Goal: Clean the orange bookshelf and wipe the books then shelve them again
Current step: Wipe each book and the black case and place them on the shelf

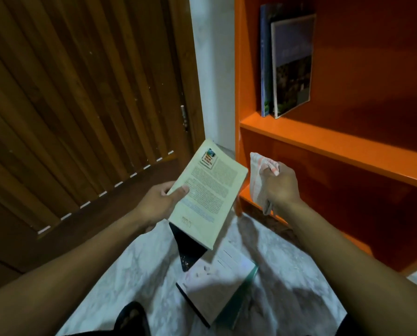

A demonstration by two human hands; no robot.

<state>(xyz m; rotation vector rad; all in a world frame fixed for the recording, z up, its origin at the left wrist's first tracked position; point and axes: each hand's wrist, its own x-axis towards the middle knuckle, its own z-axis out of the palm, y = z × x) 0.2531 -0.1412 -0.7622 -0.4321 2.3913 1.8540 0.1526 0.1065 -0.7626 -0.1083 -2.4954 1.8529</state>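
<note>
Cream book (208,192), long axis angled toward the shelf (335,141), sits pinched in my left hand (157,204), just left of my cloth-gripping (260,180) right hand (281,185).

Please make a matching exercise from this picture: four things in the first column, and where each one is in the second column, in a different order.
Things:
1. pale yellow book
2. cloth
3. two upright books
4. white book

Places:
A. on the marble floor
B. gripped by the left hand
C. on a shelf of the orange bookshelf
D. gripped by the right hand

Pairs: 1-B, 2-D, 3-C, 4-A
</note>
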